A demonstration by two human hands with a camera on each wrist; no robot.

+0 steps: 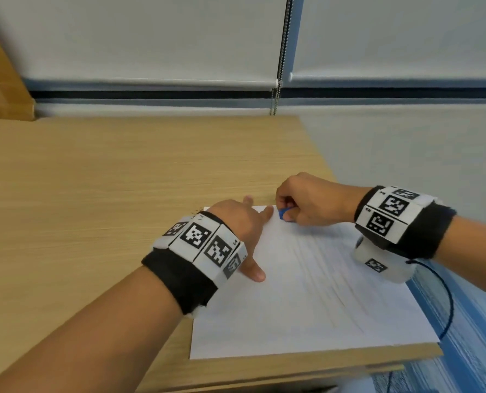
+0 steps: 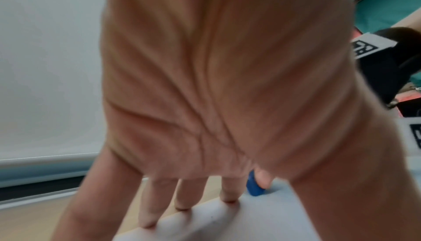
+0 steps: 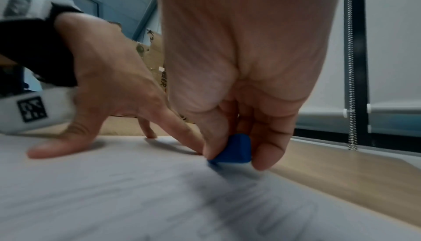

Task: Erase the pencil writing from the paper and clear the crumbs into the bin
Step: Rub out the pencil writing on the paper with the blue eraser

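A white sheet of paper [image 1: 307, 302] with faint pencil lines lies at the desk's front right corner. My right hand [image 1: 309, 202] pinches a small blue eraser [image 1: 283, 213] between thumb and fingers and presses it onto the paper's far edge. The right wrist view shows the eraser [image 3: 234, 152] touching the paper [image 3: 114, 200]. My left hand [image 1: 244, 231] lies spread flat on the paper's far left part, with straight fingers pressing down beside the eraser [image 2: 254, 186]. No bin is in view.
The wooden desk [image 1: 108, 194] stretches away to the left and back. Its right edge runs just past the paper, above blue floor [image 1: 468, 321]. A cardboard box [image 1: 0, 89] stands at the far left. A blind chain [image 1: 278, 66] hangs behind the desk.
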